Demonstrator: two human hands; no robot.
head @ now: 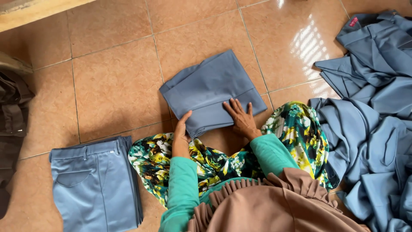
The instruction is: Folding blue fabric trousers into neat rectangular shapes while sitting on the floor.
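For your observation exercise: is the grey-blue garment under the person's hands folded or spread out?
Folded. The grey-blue garment lies as a compact layered rectangle on the tiled floor, right hand flat on it, left hand at its edge.

Smooth, matt blue-grey woven cloth makes up the folded garment (pixel 212 92) lying on a floor (pixel 116 81) of glazed terracotta-coloured tiles, glossy enough to throw back a bright window glare. The left hand (pixel 182 129) and right hand (pixel 241 118) rest bare on that cloth. A neat stack of trousers (pixel 96 182) and a crumpled heap (pixel 369 116) share the same dull twill-like fabric (one piece carries a small pink cloth label). The floral skirt (pixel 296 129) looks thin and slightly silky; the green sleeves (pixel 182 189) are soft knit; dark matt cloth (pixel 13 120) lies at the left edge.
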